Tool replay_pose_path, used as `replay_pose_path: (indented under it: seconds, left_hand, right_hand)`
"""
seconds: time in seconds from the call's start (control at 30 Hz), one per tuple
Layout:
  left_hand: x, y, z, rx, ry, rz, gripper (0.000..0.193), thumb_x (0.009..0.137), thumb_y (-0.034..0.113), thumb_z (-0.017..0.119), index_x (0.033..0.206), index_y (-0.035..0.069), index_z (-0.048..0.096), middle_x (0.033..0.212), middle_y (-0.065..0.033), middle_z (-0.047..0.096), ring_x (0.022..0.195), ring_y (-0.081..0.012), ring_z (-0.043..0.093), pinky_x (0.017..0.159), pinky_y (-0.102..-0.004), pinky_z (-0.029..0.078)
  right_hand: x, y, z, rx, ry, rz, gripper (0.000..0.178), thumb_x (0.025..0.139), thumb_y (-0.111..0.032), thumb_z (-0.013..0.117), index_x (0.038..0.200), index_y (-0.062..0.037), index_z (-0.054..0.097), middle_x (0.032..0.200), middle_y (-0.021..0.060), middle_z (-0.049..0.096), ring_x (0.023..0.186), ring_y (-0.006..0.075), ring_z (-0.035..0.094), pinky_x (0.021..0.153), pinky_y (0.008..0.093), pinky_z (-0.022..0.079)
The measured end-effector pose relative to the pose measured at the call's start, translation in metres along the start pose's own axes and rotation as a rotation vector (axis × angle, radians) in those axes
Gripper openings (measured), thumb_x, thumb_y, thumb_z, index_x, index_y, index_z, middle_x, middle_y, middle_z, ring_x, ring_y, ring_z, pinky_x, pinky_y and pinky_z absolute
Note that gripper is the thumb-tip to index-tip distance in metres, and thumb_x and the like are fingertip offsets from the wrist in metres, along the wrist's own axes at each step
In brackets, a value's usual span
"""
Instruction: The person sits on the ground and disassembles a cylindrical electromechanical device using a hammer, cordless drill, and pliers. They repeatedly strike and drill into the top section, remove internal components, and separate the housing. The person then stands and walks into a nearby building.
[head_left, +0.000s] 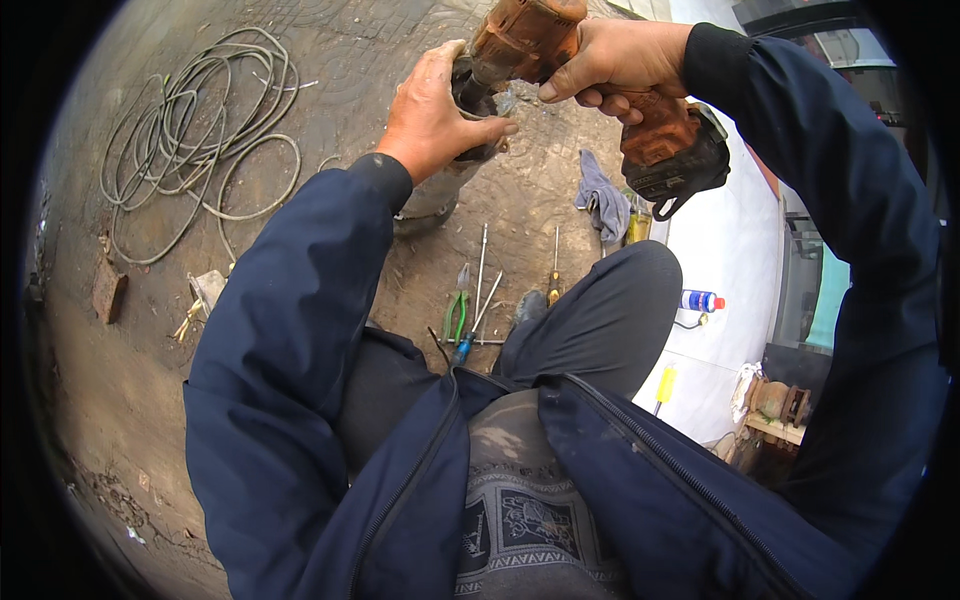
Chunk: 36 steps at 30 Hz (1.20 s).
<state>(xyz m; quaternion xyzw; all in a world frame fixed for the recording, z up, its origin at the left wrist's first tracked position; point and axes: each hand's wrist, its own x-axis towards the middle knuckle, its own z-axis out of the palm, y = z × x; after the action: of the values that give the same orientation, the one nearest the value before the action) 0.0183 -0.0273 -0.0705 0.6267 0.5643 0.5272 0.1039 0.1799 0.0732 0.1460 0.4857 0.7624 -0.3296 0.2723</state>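
Note:
My right hand (635, 60) is wrapped round the grip of a worn orange-brown cordless impact wrench (520, 42) with a black battery at its base. The tool's nose points down and left into the open top of a grey metal cylindrical housing (432, 203), which looks like a pump or motor body. My left hand (435, 112) grips the housing's upper rim, thumb across the near side. Where the tool's tip meets the part inside is mostly hidden. Between my legs and the housing lie green-handled pliers (457, 308), a blue-handled screwdriver (466, 347) and a yellow-and-black screwdriver (555, 285).
Coiled cable (195, 135) spreads over the ground at left, with a brick (108, 290) and a pale part with wires (207, 290) nearer. A grey cloth (600, 195) lies right of the housing. Further right are a blue can (698, 300) and a yellow-handled tool (665, 385).

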Motion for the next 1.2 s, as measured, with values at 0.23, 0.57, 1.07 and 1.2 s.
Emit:
replay_pose_path:
  seconds: [0.23,0.57,1.07,1.2]
  left_hand:
    - [0.001,0.002,-0.001,0.018,0.001,-0.003,0.097,0.068,0.048,0.099,0.141,0.001,0.056,0.129,-0.0194,0.063,0.122,-0.0362,0.065,0.105,-0.0458,0.054]
    - [0.0,0.002,0.001,0.043,0.013,0.011,0.098,0.068,0.048,0.099,0.142,0.0,0.055,0.13,-0.0185,0.062,0.121,-0.0358,0.065,0.105,-0.0454,0.055]
    - [-0.003,0.005,-0.003,0.0,0.004,0.0,0.099,0.068,0.047,0.1,0.142,-0.001,0.055,0.13,-0.0183,0.061,0.122,-0.0348,0.064,0.106,-0.0447,0.054]
    - [-0.002,0.006,-0.003,-0.002,-0.023,-0.015,0.1,0.068,0.048,0.1,0.142,-0.002,0.055,0.131,-0.0189,0.061,0.123,-0.035,0.063,0.107,-0.0442,0.053]
  right_hand:
    - [-0.005,-0.006,0.008,0.013,0.077,-0.014,0.022,0.095,-0.019,0.073,0.095,0.002,0.067,0.064,0.0019,0.058,0.044,0.011,0.059,0.04,0.0273,0.052]
    - [-0.008,0.001,0.017,0.139,0.07,-0.05,0.021,0.096,-0.018,0.072,0.099,0.0021,0.066,0.066,0.0018,0.057,0.044,0.0107,0.056,0.04,0.0268,0.052]
    - [-0.027,0.028,0.021,0.093,0.136,-0.217,0.036,0.1,-0.03,0.077,0.091,0.0038,0.067,0.062,0.0023,0.058,0.044,0.0117,0.059,0.04,0.0269,0.052]
    - [-0.04,0.041,0.006,0.125,0.165,-0.192,0.037,0.1,-0.031,0.078,0.1,0.0051,0.068,0.062,0.0008,0.056,0.042,0.0112,0.058,0.04,0.0254,0.05]
